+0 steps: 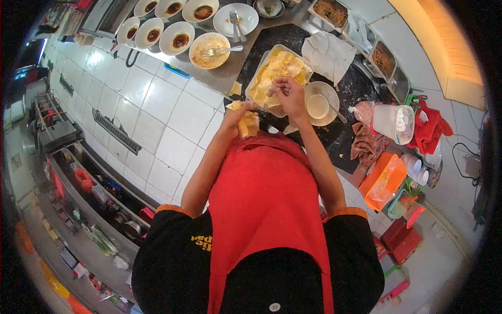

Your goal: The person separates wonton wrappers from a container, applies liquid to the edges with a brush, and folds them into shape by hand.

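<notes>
My left hand [236, 118] is closed around pale yellow dough wrappers [249, 125], held near the front of my red apron. Over the near right side of a tray [252, 94], my right hand [289, 96] has its fingers drawn together in a pinch; whatever is between them is too small to make out. The tray is heaped with folded yellow dough pieces [282, 67]. Just right of my right hand stands a large bowl [330, 97] with a smaller cream-coloured bowl [317, 107] and a utensil inside. A loose yellow wrapper [236, 88] lies left of the tray.
Several white bowls with dark sauce [180, 41] line the steel counter at the back left, beside a bowl with a fork [209, 51]. A white sheet [328, 55] lies behind the large bowl. To the right are a brown cloth [367, 144], a plastic tub [393, 123] and an orange container [383, 180].
</notes>
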